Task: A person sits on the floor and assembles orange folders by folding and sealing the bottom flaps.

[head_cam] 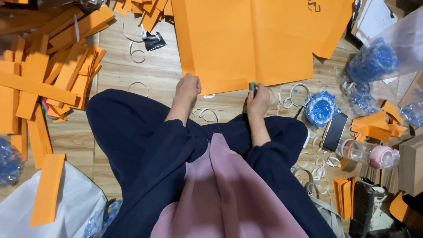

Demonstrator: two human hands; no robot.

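Observation:
A large orange paper sheet (246,39) lies on the wooden floor in front of my crossed legs. My left hand (188,87) is closed on the sheet's near edge, pinning it down. My right hand (257,99) grips a small green tool (252,86), its tip touching the sheet's near edge at the centre fold. What kind of tool it is cannot be made out.
Piles of orange paper strips (48,75) lie at left. White tape backing loops (299,94) litter the floor. A blue tape roll (320,108), a phone (334,131) and a pink-capped bottle (370,154) sit at right. A white bag (75,207) lies at lower left.

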